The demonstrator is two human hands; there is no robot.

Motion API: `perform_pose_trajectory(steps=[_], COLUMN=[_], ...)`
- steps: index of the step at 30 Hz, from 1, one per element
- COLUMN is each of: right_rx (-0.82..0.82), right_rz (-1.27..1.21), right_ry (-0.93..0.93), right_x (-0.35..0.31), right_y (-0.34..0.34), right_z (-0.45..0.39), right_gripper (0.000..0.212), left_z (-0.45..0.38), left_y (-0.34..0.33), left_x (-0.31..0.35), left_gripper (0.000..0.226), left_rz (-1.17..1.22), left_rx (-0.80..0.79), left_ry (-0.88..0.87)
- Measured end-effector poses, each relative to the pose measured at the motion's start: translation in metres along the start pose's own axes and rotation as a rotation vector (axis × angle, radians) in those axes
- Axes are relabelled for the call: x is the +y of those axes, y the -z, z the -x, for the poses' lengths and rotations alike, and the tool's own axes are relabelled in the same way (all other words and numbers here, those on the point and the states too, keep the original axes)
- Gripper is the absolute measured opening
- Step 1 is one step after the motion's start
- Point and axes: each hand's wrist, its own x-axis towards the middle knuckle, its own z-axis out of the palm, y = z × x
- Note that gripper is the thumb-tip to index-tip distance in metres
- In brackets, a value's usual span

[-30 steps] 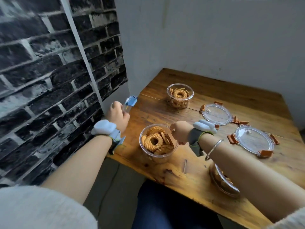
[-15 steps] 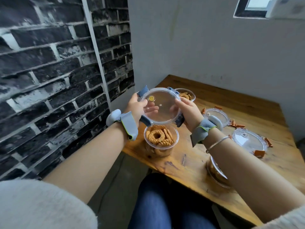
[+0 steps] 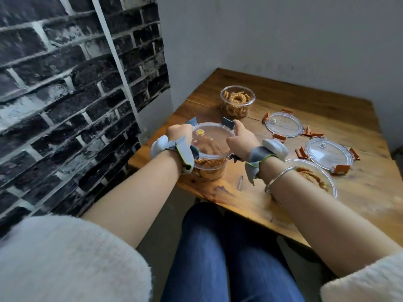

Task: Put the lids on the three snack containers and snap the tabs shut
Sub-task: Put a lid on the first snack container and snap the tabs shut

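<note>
Table (image 3: 327, 110): worn brown wood, glossy near the front edge, plank seam running across the far part.

Near container (image 3: 209, 168): round, clear plastic, ring-shaped ridged biscuits inside, standing at the front-left corner. Clear round lid (image 3: 211, 140) seated on its rim, blue-grey tabs (image 3: 227, 123) standing up at the far side, small yellow disc near the left edge. Seating flush or not: cannot tell, rim covered by both hands.

Left hand (image 3: 180, 132): curled closed over the lid's left edge, fingers hidden behind the knuckles. Right hand (image 3: 242, 139): closed on the lid's right edge, thumb up beside the far tab. Grey fabric wrist straps with pale pods on both wrists; thin metal bangle (image 3: 280, 178) on the right forearm.

Far container (image 3: 237, 101): same shape, uncovered, biscuits heaped inside, near the wall. Third container (image 3: 320, 177): uncovered, largely hidden behind the right forearm, only the right rim and some biscuits showing.

Two spare lids lying flat, right of centre: far lid (image 3: 283, 127) and near lid (image 3: 329, 154), clear, orange-brown tabs splayed outward, small knob-like vent on each.

Left wall: dark painted brick, rough. Fluffy white sleeves cut off at the bottom corners; blue denim below the table edge.
</note>
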Motion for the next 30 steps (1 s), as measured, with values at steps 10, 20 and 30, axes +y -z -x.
perform_pose_trajectory(steps=[10, 20, 30], right_rx=[0.051, 0.097, 0.161], right_rz=[0.140, 0.195, 0.477], right_ry=[-0.006, 0.052, 0.425], right_x=[0.004, 0.018, 0.007], right_y=[-0.024, -0.031, -0.032], right_z=[-0.001, 0.000, -0.010], right_gripper=[0.039, 0.047, 0.023], left_z=[-0.021, -0.023, 0.000], left_y=[0.002, 0.008, 0.003], left_x=[-0.030, -0.035, -0.020], left_gripper=[0.023, 0.025, 0.029], left_rz=[-0.340, -0.449, -1.074], left_rx=[0.104, 0.000, 0.187], left_ry=[-0.150, -0.219, -0.758])
